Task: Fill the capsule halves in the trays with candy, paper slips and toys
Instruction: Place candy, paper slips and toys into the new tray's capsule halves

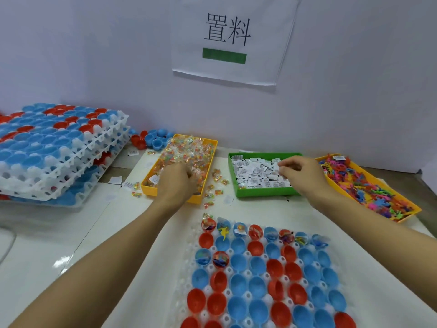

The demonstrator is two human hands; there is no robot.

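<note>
A white tray (186,287) in front of me holds red and blue capsule halves (257,266); its far row and two cups in the third row hold candy, slips and toys. My left hand (176,181) reaches into the yellow bin of wrapped candy (189,152), fingers curled into the packets. My right hand (300,172) is over the green bin of white paper slips (255,171), its fingertips pinching at the slips. A second yellow bin with colourful plastic toys (369,188) lies to the right.
Stacked white trays of capsule halves (59,147) stand at the left. Loose capsule halves (151,138) lie by the wall behind the candy bin. Stray candy packets (214,185) and slips are scattered between the bins. A paper sign (227,39) hangs on the wall.
</note>
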